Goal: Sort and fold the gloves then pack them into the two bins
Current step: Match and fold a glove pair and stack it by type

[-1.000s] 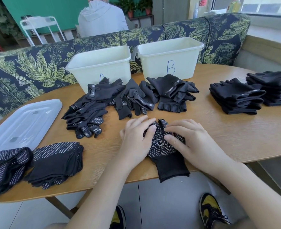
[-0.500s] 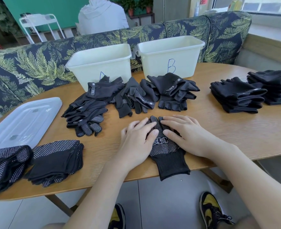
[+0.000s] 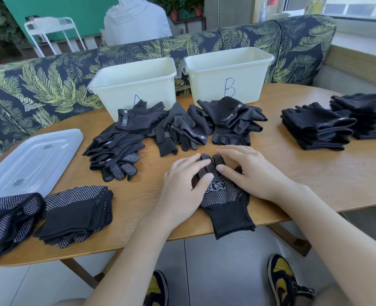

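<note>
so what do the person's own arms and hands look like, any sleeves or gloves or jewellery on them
Both arms are bare as far up as the frame shows: no sleeves in view. The left hand and right hand are bare too, wearing no gloves, and no rings, watch or bracelets show on the fingers or wrists. The fingernails look short and unpainted. No markings are visible.

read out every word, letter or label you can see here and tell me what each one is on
"B": handwritten in blue on the front of the right bin.
Blue letter on the left bin: mostly hidden behind the unsorted glove pile, unreadable.
"5.11": tag on a glove in that pile.
Boxed white characters on the dotted glove under both hands: too blurred.
Red sign at the back: too small.
</note>
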Motion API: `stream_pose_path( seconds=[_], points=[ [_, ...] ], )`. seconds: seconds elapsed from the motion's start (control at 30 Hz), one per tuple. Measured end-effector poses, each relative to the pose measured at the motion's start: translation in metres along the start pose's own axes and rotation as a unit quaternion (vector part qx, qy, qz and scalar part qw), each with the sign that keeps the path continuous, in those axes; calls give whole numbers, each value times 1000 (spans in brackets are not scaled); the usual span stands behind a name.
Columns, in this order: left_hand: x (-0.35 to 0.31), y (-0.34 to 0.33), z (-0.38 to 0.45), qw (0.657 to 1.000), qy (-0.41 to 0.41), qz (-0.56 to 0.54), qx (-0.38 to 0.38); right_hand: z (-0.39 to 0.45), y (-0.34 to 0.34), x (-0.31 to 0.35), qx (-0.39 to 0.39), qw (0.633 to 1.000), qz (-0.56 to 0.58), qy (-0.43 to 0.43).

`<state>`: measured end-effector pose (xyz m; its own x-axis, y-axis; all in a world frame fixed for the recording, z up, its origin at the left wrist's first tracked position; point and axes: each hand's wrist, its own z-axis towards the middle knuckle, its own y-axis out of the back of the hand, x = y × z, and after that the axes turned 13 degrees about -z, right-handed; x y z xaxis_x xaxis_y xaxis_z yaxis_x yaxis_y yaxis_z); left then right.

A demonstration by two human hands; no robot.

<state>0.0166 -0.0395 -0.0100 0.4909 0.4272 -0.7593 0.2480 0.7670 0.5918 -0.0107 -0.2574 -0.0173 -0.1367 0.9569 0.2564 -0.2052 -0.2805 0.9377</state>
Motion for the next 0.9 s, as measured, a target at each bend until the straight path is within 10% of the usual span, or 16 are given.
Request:
stream_pose_path(
  seconds=[0.4, 0.9],
  points=[
    [-4, 7, -55, 984, -149, -98, 16, -87, 23, 14, -44, 984, 141, 98],
    [-1, 12, -66, 986, -108, -30, 121, -93, 27, 27, 14, 984, 169, 45]
  ],
)
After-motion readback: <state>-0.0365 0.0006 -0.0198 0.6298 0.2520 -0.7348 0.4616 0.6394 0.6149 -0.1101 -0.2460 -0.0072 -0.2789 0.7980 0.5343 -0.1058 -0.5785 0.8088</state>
